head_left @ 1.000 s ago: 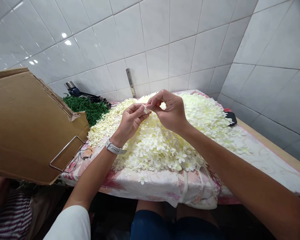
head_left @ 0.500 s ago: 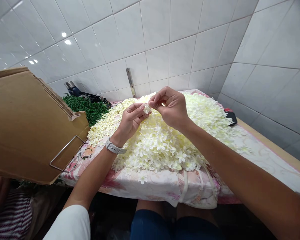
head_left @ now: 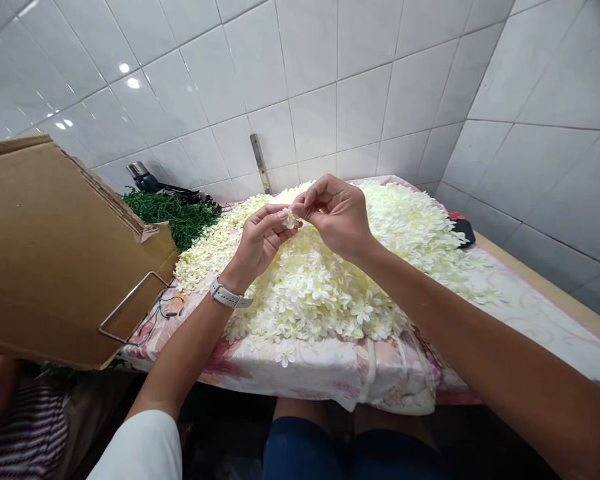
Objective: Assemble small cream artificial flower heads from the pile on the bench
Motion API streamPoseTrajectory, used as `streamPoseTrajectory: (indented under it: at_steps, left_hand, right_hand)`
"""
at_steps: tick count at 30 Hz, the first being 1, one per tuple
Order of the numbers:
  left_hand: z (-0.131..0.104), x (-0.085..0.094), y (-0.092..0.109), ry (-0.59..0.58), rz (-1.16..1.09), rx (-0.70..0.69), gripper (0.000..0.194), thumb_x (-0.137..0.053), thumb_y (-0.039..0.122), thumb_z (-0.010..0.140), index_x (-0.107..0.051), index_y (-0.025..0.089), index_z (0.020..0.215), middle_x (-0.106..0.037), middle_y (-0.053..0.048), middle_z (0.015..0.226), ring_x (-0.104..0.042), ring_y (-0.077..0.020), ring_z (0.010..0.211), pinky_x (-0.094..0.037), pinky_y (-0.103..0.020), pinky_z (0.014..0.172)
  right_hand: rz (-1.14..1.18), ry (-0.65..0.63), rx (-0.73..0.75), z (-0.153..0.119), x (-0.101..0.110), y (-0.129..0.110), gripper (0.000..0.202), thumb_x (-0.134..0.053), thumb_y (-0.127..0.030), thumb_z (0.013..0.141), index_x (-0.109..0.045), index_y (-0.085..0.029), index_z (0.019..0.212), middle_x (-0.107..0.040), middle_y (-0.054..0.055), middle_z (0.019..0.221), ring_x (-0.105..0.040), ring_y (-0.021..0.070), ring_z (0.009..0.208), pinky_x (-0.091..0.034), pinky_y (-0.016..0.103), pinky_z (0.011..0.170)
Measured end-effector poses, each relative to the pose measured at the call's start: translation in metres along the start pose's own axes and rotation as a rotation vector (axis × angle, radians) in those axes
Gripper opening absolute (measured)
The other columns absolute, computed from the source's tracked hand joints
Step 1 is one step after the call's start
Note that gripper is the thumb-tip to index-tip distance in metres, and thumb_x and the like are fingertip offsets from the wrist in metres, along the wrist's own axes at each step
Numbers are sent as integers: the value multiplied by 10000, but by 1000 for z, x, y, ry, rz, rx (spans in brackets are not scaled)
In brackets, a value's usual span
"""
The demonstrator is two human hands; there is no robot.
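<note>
My left hand [head_left: 264,241] pinches a small white artificial flower [head_left: 291,219] between thumb and fingers, above the heap. Right against it, my right hand [head_left: 337,217] has thumb and forefinger pressed together at the flower's upper side; whether it grips the flower or some tiny part of it is hidden. Below both hands spreads a large heap of white artificial flowers [head_left: 325,290] with pale yellow centres. To the left lies a band of smaller cream-coloured pieces [head_left: 200,261]. One loose flower [head_left: 285,353] rests at the table's front edge.
A cardboard box [head_left: 65,253] stands at the left, with a bent metal wire frame [head_left: 125,303] beside it. Behind are green stems [head_left: 173,217], a dark flask [head_left: 145,177] and a metal strip [head_left: 260,163] against the tiled wall. A black phone-like object [head_left: 463,232] lies right. Another person's striped clothing [head_left: 23,427] shows lower left.
My right hand's fingertips have come slightly further left over the flower, covering more of it. The left hand keeps its hold, and the view has shifted slightly.
</note>
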State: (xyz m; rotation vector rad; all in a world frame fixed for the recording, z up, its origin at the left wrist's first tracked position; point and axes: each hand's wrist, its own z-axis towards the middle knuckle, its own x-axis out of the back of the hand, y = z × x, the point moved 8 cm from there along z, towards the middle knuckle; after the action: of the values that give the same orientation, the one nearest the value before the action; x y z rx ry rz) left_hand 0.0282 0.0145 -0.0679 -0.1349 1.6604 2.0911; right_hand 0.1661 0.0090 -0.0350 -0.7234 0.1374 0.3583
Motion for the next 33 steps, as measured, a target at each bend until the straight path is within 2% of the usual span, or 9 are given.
streamPoseTrajectory:
  at_steps: [6,14,20,27,30,33]
  left_hand:
    - [2,1,0,20,-12,-9,222,-851,217,669,-702,155,821,-729,18,694,-715,-89,660,-596,-206,715]
    - [2,2,-1,12,-1,-8,201,-831,220,709,-710,164,860,-737,19,742,-734,-93,691,-593,-208,733]
    - [1,1,1,29,-20,-12,210,-842,209,685,-695,156,826,-715,29,680,-731,-93,670,-598,-199,714]
    - [0,-1,2,13,-16,-21,251,-872,229,673,-699,147,835,-724,26,698,-703,-69,653,-590,-190,702]
    - [1,0,2,12,-4,-26,235,-870,234,684,-705,154,832,-721,32,703,-703,-66,659,-586,-188,708]
    - [1,3,1,21,13,-22,241,-868,243,689,-722,159,861,-766,5,805,-733,-83,722,-592,-196,748]
  right_hand:
    - [41,16,-41,0,0,3,469,-936,-487,640,-574,-194,691,-707,-11,708,-643,110,639,-546,273,602]
    - [107,58,-41,4,7,4,460,-1000,-394,548,-604,-203,682,-714,-32,700,-652,103,649,-554,253,624]
    - [12,35,-5,2,5,2,404,-938,-428,661,-607,-202,717,-726,-15,744,-676,121,696,-552,276,640]
    - [-245,44,142,-4,1,-13,191,-772,-195,807,-593,-208,742,-699,-13,778,-622,118,685,-501,303,616]
    - [-305,51,169,-4,0,-16,180,-746,-169,819,-589,-213,743,-680,-17,762,-599,118,679,-491,307,611]
    - [-366,107,190,-2,9,-16,165,-716,-143,835,-594,-229,766,-668,-20,763,-582,126,684,-486,317,615]
